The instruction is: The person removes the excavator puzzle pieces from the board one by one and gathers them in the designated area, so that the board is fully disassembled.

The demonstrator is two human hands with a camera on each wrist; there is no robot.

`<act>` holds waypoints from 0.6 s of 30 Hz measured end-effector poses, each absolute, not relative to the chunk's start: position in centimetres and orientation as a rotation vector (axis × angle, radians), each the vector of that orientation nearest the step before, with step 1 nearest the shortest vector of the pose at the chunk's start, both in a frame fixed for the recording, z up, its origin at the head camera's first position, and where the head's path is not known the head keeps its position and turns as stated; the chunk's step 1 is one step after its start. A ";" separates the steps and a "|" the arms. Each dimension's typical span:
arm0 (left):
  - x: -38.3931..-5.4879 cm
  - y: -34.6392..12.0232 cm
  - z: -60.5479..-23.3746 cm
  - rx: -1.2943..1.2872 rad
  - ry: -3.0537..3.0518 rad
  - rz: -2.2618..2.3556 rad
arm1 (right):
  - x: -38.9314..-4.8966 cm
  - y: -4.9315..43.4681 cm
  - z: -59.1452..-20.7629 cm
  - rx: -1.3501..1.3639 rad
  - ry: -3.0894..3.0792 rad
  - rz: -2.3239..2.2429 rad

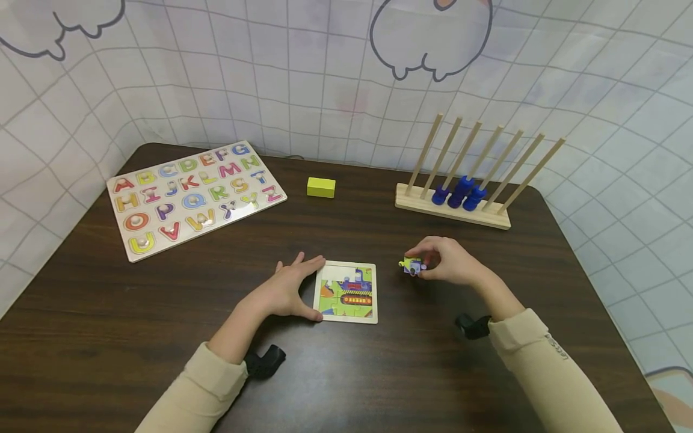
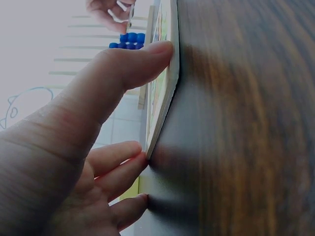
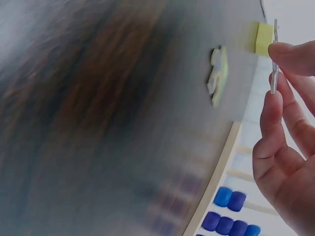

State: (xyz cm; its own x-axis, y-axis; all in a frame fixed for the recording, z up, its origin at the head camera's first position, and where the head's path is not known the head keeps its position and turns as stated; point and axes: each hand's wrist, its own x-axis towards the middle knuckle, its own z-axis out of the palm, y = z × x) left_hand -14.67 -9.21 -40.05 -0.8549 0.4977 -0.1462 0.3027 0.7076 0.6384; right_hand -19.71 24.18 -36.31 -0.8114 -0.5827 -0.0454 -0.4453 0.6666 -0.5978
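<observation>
A square wooden jigsaw puzzle board (image 1: pixel 349 322) lies on the table, its picture of a tracked digger partly filled, with bare spots along the top. My left hand (image 1: pixel 281 291) rests along its left side. The thumb (image 2: pixel 157 51) touches the near corner and a fingertip the far corner; those fingers look fairly straight. To the right of the board, my right hand (image 1: pixel 450 261) pinches a thin puzzle piece (image 3: pixel 274 81) seen edge-on in the right wrist view. Another puzzle piece (image 3: pixel 220 76) lies on the table close by; in the head view the two seem to overlap.
A wooden alphabet board (image 1: pixel 181 195) with pegged letters lies at the back left. A yellow block (image 1: pixel 321 187) sits at the back middle. At the back right stands a wooden peg rack (image 1: pixel 452 210) with blue beads on some rods. A printed curtain (image 1: pixel 325 78) hangs behind the table.
</observation>
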 end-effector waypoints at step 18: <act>-14.7 -9.2 -40.1 0.625 2.609 0.891 | -20.0 27.7 -37.2 -0.727 2.685 -0.815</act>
State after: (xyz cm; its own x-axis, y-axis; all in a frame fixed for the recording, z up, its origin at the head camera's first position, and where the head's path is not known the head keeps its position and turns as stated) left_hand -14.69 -9.17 -40.13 -0.8557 0.4953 -0.1498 0.3003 0.7111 0.6357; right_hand -19.97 27.67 -37.19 -0.8468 -0.5254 -0.0832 -0.3904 0.7201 -0.5737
